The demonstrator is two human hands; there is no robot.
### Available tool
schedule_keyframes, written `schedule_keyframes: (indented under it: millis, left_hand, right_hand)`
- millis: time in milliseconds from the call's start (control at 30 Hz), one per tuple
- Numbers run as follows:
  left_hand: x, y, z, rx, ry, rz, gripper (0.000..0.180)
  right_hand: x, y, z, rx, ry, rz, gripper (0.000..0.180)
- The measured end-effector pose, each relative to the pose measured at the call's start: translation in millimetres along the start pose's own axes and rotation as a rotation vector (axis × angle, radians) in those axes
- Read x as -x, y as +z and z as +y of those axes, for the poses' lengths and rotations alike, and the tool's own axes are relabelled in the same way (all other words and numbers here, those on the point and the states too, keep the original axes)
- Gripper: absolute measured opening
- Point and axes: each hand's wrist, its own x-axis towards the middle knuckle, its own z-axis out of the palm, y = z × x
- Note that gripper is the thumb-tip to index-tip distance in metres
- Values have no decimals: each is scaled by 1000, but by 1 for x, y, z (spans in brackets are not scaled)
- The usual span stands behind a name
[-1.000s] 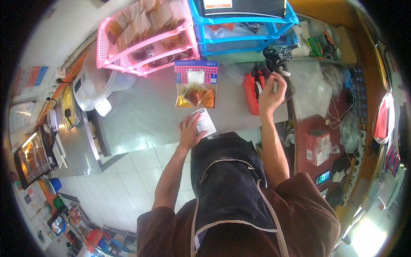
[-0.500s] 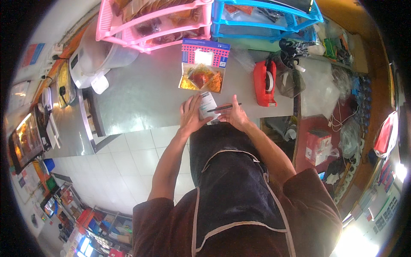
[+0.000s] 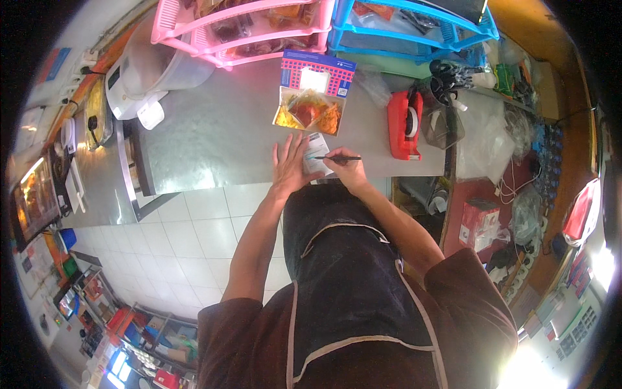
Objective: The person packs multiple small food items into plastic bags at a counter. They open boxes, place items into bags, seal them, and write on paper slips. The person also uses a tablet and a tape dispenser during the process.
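A small white printed slip of paper (image 3: 317, 144) lies near the counter's front edge. My left hand (image 3: 291, 165) is spread flat, its fingers apart, pressing on the slip's left side. My right hand (image 3: 350, 171) is closed around a dark pen (image 3: 343, 157), whose tip meets the slip. Just beyond the paper stands a takeaway food box (image 3: 297, 61) with its blue and pink lid raised. Fried food (image 3: 329, 119) and a clear bag of red sauce (image 3: 307, 111) are inside it.
A red tape dispenser (image 3: 405, 126) stands to the right of the box. Pink (image 3: 223, 59) and blue (image 3: 402, 54) plastic racks line the back of the steel counter (image 3: 214, 136). At the far left is a white machine with a clear container (image 3: 133, 84).
My right hand has moved slightly left and closed around the pen, bringing its tip to the slip. My left hand has flattened onto the paper. The whole view has shifted a little.
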Motion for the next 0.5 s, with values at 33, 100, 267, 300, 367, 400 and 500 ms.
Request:
schedule_keyframes:
  millis: [33, 100, 267, 300, 367, 400, 500]
  left_hand:
    - [-1, 0, 0, 1, -7, -7, 118]
    - [-2, -1, 0, -21, -22, -38, 121]
    - [-3, -1, -2, -82, -8, -51, 128]
    - [-2, -2, -2, -72, -2, -41, 129]
    - [-2, -2, -3, -60, -2, -35, 131]
    - [-1, -2, -3, -57, -7, -39, 132]
    - [-1, -1, -4, -58, -12, -41, 133]
  right_hand:
    - [0, 4, 0, 47, -42, 11, 14]
    - [0, 14, 2, 142, -91, 43, 14]
    - [-3, 32, 2, 297, -371, 32, 18]
    - [-3, 34, 2, 332, -380, 36, 19]
    - [-4, 38, 1, 281, -330, 18, 20]
    - [-4, 40, 1, 258, -303, 12, 21]
    - [-6, 42, 0, 380, -345, 52, 24]
